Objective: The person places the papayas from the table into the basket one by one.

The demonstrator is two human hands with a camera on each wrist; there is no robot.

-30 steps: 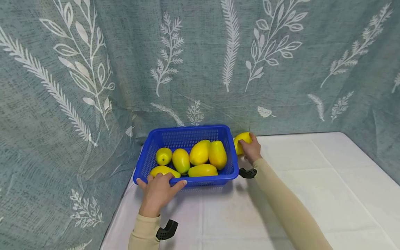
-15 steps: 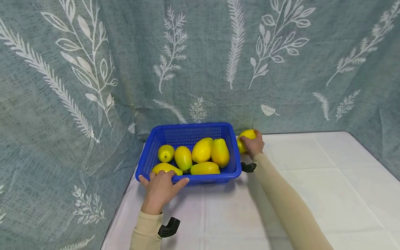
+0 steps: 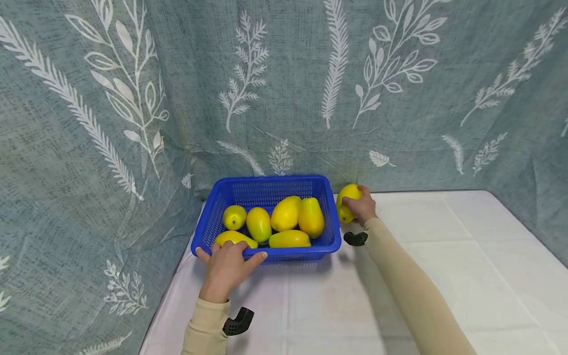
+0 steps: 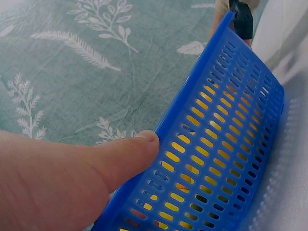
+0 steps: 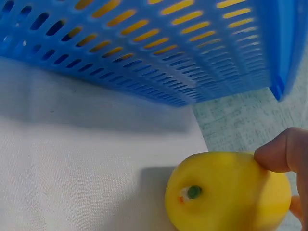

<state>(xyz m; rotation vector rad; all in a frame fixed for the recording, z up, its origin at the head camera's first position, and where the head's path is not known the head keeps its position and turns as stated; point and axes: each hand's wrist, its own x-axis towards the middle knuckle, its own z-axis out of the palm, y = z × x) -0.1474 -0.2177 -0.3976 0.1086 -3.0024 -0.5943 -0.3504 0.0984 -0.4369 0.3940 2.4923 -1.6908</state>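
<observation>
In the head view, my left hand grips the near rim of a blue perforated plastic basket, fingers over the edge and thumb along the outside. The left wrist view shows that thumb against the rim. Several smooth yellow mangoes lie inside the basket, some greenish at one end. Just outside its right wall, my right hand holds another yellow mango between thumb and fingers. The right wrist view shows that mango's stem end with a small green spot, close over the white cloth, apart from the basket wall.
A white cloth covers the table. Behind and to the left hangs a grey-green curtain with white leaf prints, close behind the basket's far rim. The table's back edge runs just beyond the right hand.
The mango in my right hand has turned, so its stem end now points down and towards me. The left hand keeps its grip on the basket rim. The head view has shifted slightly.
</observation>
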